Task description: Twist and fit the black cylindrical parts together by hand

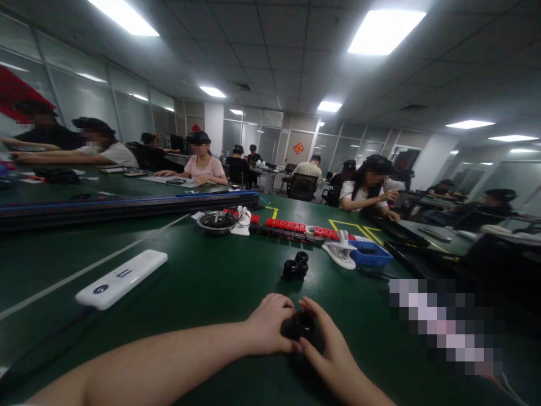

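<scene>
Low in the head view, my left hand (268, 324) and my right hand (327, 344) meet around a small black round part (299, 325) just above the green table (203, 282). Both hands grip it, the left from the left side, the right from the right and below. A little farther away, two or three similar black round parts (296, 266) lie together on the table.
A white flat device (122, 279) lies at the left. A metal bowl (216, 221), a row of red blocks (304, 228), a white clip-like object (340, 252) and a blue tray (372, 254) sit beyond. Several people sit working at other tables behind.
</scene>
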Demonstrator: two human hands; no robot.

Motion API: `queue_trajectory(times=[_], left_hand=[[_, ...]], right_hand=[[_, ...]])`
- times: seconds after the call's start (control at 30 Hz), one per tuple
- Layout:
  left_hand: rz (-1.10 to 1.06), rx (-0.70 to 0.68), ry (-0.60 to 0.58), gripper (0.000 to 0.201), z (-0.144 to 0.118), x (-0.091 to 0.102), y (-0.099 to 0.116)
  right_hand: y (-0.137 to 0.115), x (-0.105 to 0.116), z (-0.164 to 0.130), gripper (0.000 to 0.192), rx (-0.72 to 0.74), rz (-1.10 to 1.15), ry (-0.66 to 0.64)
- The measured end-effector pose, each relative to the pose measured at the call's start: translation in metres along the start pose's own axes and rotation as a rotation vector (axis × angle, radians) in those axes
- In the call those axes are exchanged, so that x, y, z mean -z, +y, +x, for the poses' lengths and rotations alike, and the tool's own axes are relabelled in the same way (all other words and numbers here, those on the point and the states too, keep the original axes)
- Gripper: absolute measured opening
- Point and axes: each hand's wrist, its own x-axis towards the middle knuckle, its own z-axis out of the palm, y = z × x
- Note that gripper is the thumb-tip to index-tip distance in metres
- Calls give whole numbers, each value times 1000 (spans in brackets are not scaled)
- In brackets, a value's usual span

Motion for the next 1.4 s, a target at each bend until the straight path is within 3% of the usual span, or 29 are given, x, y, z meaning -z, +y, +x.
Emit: queue_trajectory(times=[0.1, 0.27, 0.37, 0.6, 0.77, 0.9, 1.13, 1.3, 1.4], left_hand=[[3, 5, -16, 46, 0, -1, -1], [-15, -15, -15, 42, 0, 0, 0], [-24, -21, -7, 44, -1, 0, 1], [-29, -11, -37, 42, 0, -1, -1], [-52, -30, -43, 41, 0, 1, 0], [-75, -31, -43, 38, 0, 2, 2], [-90, -14, -86, 45, 1, 1, -1], [-108, 13, -100, 43, 1, 2, 1], [-106, 25, -98, 42, 2, 2, 2]], right_hand=[[-4, 0, 2, 63, -11, -6, -8], [-4, -3, 4, 51, -121, 29, 63], [-2, -3, 2, 49, -103, 82, 113], [-6, -2, 0, 67, -45, 60, -12], [-9, 1, 3, 55, -111, 52, 0], [-10, 4, 3, 52, -74, 66, -6], [-11, 5, 1, 72, -38, 59, -69], [-11, 5, 4, 55, -98, 63, -13], [-10, 4, 2, 58, -81, 104, -11]])
